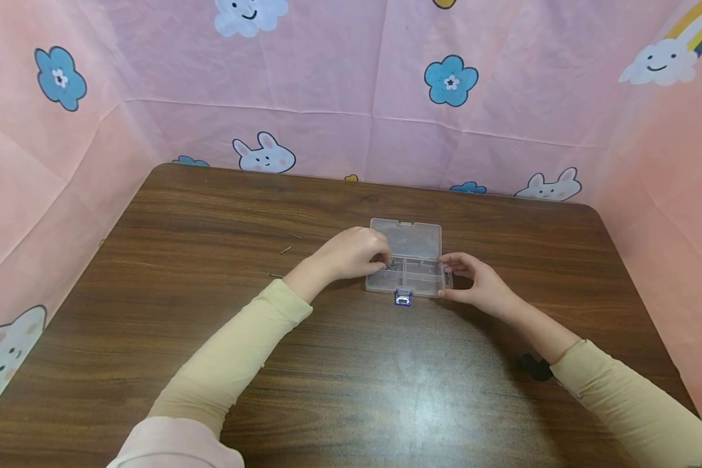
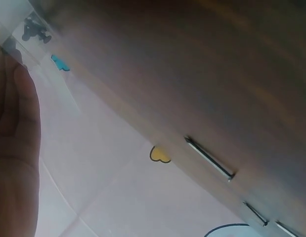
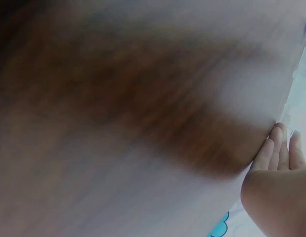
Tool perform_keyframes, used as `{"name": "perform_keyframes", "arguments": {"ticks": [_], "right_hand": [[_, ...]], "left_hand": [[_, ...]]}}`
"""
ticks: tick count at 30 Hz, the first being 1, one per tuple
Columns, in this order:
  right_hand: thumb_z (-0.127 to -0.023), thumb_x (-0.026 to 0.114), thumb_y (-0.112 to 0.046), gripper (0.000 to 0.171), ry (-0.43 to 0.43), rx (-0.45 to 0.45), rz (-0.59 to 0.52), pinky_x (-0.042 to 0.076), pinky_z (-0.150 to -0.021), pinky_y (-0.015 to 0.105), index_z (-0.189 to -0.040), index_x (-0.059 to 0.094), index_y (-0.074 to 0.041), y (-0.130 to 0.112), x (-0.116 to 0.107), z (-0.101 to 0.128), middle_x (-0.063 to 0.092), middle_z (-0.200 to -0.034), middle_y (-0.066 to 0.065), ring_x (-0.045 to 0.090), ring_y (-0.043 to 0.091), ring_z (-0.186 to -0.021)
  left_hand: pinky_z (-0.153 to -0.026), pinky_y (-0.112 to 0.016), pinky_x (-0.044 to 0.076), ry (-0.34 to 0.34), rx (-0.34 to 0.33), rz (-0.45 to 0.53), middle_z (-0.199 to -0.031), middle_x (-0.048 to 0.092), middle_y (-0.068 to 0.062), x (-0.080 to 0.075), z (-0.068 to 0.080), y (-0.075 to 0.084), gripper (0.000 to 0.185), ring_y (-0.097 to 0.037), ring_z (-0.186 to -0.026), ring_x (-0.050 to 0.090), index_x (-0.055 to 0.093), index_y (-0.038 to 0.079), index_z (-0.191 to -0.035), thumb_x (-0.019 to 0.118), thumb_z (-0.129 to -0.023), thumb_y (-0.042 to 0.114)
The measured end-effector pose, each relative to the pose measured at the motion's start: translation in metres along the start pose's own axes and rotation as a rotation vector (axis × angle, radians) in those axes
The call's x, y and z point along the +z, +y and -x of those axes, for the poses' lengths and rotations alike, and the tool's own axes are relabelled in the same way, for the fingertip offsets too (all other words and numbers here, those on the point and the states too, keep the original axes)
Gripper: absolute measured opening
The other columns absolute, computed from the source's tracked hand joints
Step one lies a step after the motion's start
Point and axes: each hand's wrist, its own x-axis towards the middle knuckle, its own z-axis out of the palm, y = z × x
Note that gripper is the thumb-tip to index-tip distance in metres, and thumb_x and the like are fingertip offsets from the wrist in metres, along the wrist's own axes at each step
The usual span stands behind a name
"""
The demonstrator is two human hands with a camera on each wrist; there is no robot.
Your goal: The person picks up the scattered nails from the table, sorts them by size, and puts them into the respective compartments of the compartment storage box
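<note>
A clear plastic compartment box (image 1: 422, 286) lies on the table with its lid (image 1: 406, 238) tipped back. Over its left side is my left hand (image 1: 353, 252), fingertips bent down at the rear left compartment. Small dark metal nails (image 1: 392, 265) lie in that compartment, and the left wrist view shows them as a dark cluster (image 2: 36, 28) beside the fingers. Whether those fingertips pinch a nail is hidden. My right hand (image 1: 478, 284) grips the box's right end, thumb at the front corner and fingers at the rear one. In the right wrist view its fingers (image 3: 275, 153) touch the clear edge.
Three loose nails lie on the wooden table (image 1: 210, 247) left of the box, the largest-looking nail (image 2: 209, 158) nearest in the left wrist view. A blue-edged latch (image 1: 403, 298) sticks out at the box's front. A dark object (image 1: 536, 367) is partly under the right forearm.
</note>
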Motion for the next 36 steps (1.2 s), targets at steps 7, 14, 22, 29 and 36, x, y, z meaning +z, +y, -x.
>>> {"name": "perform_keyframes", "arguments": {"ticks": [7, 14, 22, 29, 36], "right_hand": [[-0.091, 0.084, -0.010, 0.063, -0.007, -0.007, -0.006, 0.041, -0.120, 0.062, -0.145, 0.054, 0.002, 0.000, 0.000, 0.001, 0.059, -0.145, 0.026, 0.055, 0.046, -0.138], [-0.090, 0.084, -0.010, 0.063, -0.001, -0.002, 0.007, 0.042, -0.120, 0.061, -0.145, 0.055, 0.002, 0.002, 0.001, 0.000, 0.060, -0.144, 0.025, 0.055, 0.046, -0.137], [-0.089, 0.084, -0.007, 0.064, 0.000, -0.005, 0.004, 0.041, -0.120, 0.061, -0.145, 0.054, 0.002, 0.004, 0.000, -0.001, 0.060, -0.146, 0.025, 0.055, 0.045, -0.137], [-0.090, 0.084, -0.009, 0.063, -0.003, -0.008, 0.013, 0.042, -0.120, 0.061, -0.145, 0.054, 0.002, 0.004, 0.000, -0.001, 0.059, -0.146, 0.025, 0.055, 0.045, -0.137], [-0.091, 0.084, -0.011, 0.063, -0.007, -0.003, 0.002, 0.042, -0.120, 0.061, -0.145, 0.055, 0.002, -0.001, -0.001, 0.001, 0.060, -0.146, 0.025, 0.056, 0.045, -0.137]], "left_hand": [[-0.086, -0.033, 0.061, 0.004, -0.029, 0.005, -0.096, 0.078, 0.000, 0.001, 0.002, 0.003, 0.007, -0.014, -0.086, 0.070, 0.081, 0.012, -0.095, 0.075, -0.096, 0.009], [-0.088, -0.033, 0.061, 0.028, -0.027, 0.001, -0.097, 0.079, 0.000, 0.001, 0.006, 0.004, 0.009, -0.014, -0.089, 0.072, 0.082, 0.011, -0.095, 0.074, -0.095, 0.006], [-0.088, -0.032, 0.060, 0.105, 0.005, 0.006, -0.097, 0.079, 0.000, -0.002, 0.018, -0.004, 0.010, -0.013, -0.088, 0.070, 0.082, 0.011, -0.098, 0.075, -0.094, 0.005], [-0.089, -0.034, 0.060, 0.116, -0.024, 0.020, -0.097, 0.079, 0.000, -0.009, 0.031, -0.016, 0.007, -0.014, -0.090, 0.071, 0.082, 0.011, -0.098, 0.078, -0.093, 0.008], [-0.089, -0.036, 0.060, 0.104, -0.081, 0.030, -0.100, 0.079, -0.002, -0.016, 0.047, -0.025, 0.008, -0.016, -0.091, 0.071, 0.082, 0.011, -0.100, 0.078, -0.093, 0.008]]}}
